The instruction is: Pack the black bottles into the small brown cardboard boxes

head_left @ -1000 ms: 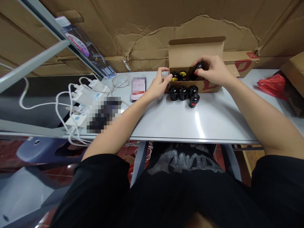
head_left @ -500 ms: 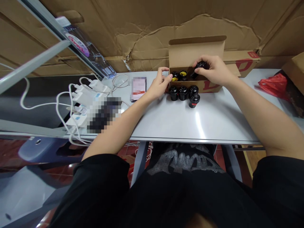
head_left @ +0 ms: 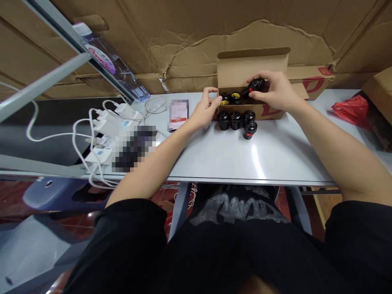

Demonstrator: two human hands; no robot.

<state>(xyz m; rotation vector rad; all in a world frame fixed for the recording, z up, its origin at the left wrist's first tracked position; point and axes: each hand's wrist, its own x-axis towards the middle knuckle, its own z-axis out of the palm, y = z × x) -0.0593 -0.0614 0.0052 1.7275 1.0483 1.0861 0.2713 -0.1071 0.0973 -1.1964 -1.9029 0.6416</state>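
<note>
My right hand (head_left: 277, 90) pinches a glossy black cylindrical part (head_left: 256, 85) with a red mark. It holds the part tilted over the right half of an open cardboard box (head_left: 277, 113). At the box's left end, my left hand (head_left: 204, 108) grips the corner, with the thumb over the front edge and the fingers curled behind. Several black parts (head_left: 225, 96) sit inside at the left, and a yellow ring (head_left: 235, 95) shows on one. In front of the box, several like parts stand in a row (head_left: 235, 120). Nearer me stands another black part (head_left: 250, 130) with a red band.
A phone (head_left: 179, 115) lies left of the box. Chargers and white cables (head_left: 104, 126) crowd the table's left side, by a water bottle (head_left: 112, 61). Behind at right is another cardboard box (head_left: 314, 83), with a red plastic bag (head_left: 351, 110) beyond it.
In my right hand the black part has turned and tilted, so its red mark now shows. My left hand stays at the box corner.
</note>
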